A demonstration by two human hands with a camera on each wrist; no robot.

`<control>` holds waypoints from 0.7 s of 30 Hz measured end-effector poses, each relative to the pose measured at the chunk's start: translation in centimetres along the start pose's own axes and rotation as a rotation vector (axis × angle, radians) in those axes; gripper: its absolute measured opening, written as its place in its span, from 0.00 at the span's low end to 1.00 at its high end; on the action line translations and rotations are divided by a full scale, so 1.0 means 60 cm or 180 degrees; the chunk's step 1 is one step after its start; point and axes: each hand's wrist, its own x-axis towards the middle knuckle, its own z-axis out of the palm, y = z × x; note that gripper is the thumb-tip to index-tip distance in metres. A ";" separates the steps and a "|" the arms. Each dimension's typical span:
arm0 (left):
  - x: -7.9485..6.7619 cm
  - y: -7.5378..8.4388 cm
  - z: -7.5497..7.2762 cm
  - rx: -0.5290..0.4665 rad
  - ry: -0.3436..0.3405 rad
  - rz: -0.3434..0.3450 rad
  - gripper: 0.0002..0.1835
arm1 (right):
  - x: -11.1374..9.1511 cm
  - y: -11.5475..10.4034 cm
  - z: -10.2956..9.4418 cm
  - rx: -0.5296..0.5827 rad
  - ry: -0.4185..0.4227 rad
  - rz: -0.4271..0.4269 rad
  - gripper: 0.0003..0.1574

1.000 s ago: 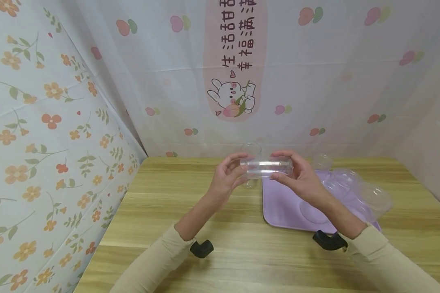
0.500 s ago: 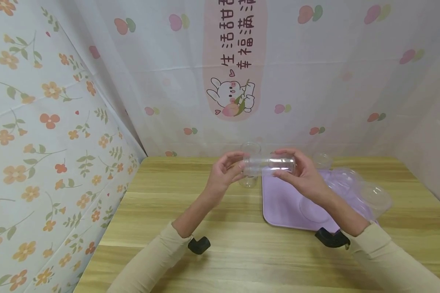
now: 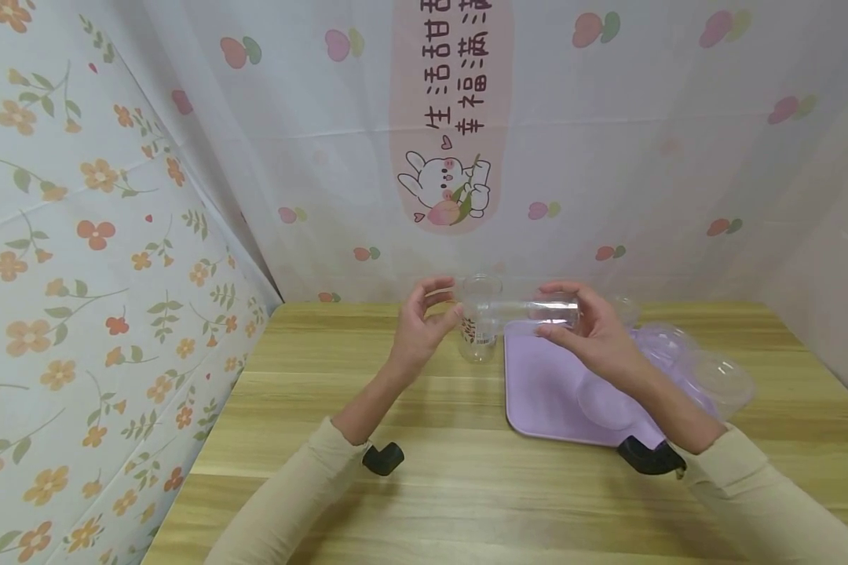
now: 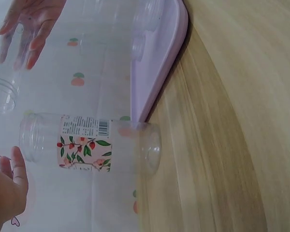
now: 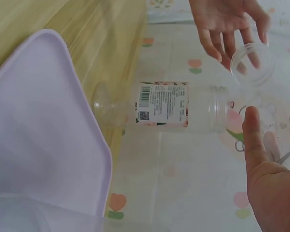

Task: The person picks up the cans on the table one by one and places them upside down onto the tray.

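My right hand [image 3: 593, 326] grips a clear plastic jar [image 3: 526, 312] near its base end. The jar lies level in the air, its threaded mouth pointing left. Beside that mouth is my left hand [image 3: 420, 322], fingers spread and loosely bent, holding nothing. In the right wrist view, the left fingers [image 5: 227, 46] show behind the jar's round rim [image 5: 253, 65]. Behind the held jar, a second clear jar [image 4: 128, 147] stands upright on the table, without a lid. Its label [image 4: 84, 150] carries red berries, green leaves and a barcode. The held jar overlaps it in the head view.
A purple tray [image 3: 544, 412] lies to the right of the standing jar. Several clear plastic containers [image 3: 724, 380] are on it, partly hidden by the right forearm. A patterned curtain [image 3: 593, 157] hangs behind the wooden table [image 3: 431, 502], and a floral one [image 3: 99, 314] on the left.
The right hand has moved the jar slightly to the right. The left hand has let go of its mouth end and drawn back left, uncovering the standing jar's label.
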 end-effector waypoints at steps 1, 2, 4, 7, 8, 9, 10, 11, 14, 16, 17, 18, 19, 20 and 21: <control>0.002 -0.001 -0.001 0.0030 0.0015 0.0016 0.25 | 0.000 0.000 -0.002 -0.0036 -0.0002 -0.0002 0.34; 0.004 -0.002 -0.003 0.0054 0.0027 0.0024 0.25 | -0.001 0.000 -0.005 -0.0071 -0.0003 0.0003 0.35; 0.007 -0.003 -0.005 0.0080 0.0041 0.0024 0.25 | -0.001 0.000 -0.010 -0.0160 -0.0001 0.0013 0.35; 0.011 -0.005 -0.008 0.0106 0.0023 0.0005 0.27 | -0.002 0.001 -0.020 -0.0257 -0.0008 0.0012 0.35; 0.012 -0.005 -0.009 0.0125 0.0005 -0.0003 0.27 | -0.002 0.001 -0.022 -0.0284 -0.0010 0.0007 0.35; 0.013 -0.006 -0.010 0.0150 -0.0022 -0.0007 0.27 | -0.002 0.001 -0.025 -0.0309 -0.0015 -0.0002 0.36; 0.014 -0.007 -0.011 0.0172 -0.0055 -0.0011 0.28 | -0.003 0.001 -0.028 -0.0314 -0.0022 -0.0019 0.36; 0.016 -0.009 -0.011 0.0204 -0.0091 -0.0018 0.29 | -0.003 0.002 -0.031 -0.0311 -0.0033 -0.0035 0.36; 0.021 -0.014 -0.014 0.0333 -0.0182 -0.0040 0.30 | -0.003 0.001 -0.038 -0.0326 -0.0064 -0.0058 0.35; 0.025 -0.017 -0.015 0.0384 -0.0206 -0.0064 0.30 | -0.002 -0.001 -0.041 -0.0370 -0.0081 -0.0070 0.34; 0.027 -0.019 -0.016 0.0406 -0.0207 -0.0072 0.30 | -0.002 -0.002 -0.043 -0.0394 -0.0084 -0.0053 0.34; 0.029 -0.021 -0.016 0.0419 -0.0205 -0.0074 0.30 | -0.002 -0.003 -0.044 -0.0429 -0.0084 -0.0039 0.34; 0.030 -0.022 -0.017 0.0425 -0.0201 -0.0080 0.30 | -0.002 -0.004 -0.045 -0.0469 -0.0079 -0.0016 0.34; 0.032 -0.023 -0.017 0.0439 -0.0194 -0.0088 0.29 | -0.002 -0.005 -0.047 -0.0514 -0.0079 -0.0003 0.34; 0.034 -0.024 -0.018 0.0459 -0.0188 -0.0089 0.29 | -0.002 -0.006 -0.048 -0.0552 -0.0085 0.0008 0.34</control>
